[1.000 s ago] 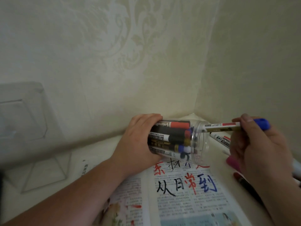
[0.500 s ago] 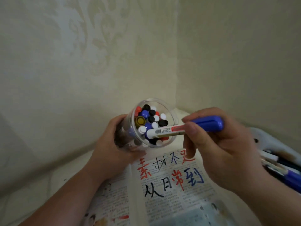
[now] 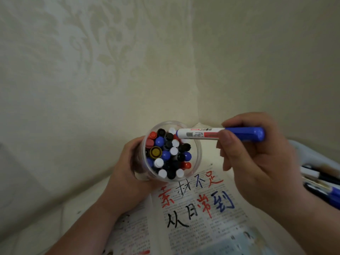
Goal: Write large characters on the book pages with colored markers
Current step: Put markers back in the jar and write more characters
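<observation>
Blue-capped marker (image 3: 220,134) held level over the clear jar (image 3: 197,161) mouth.
Right hand (image 3: 257,162) pinches its white barrel, thumb against fingers; left hand (image 3: 127,173) curls round the jar, packed with red, blue, black, white marker ends, above the book page (image 3: 211,223).

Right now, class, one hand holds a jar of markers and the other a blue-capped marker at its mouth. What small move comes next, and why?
Probably tip the blue-capped marker end-first into the jar: its cap is on, its blunt end sits over the mouth, the left hand holds the jar, and blue characters stand on the page.
</observation>
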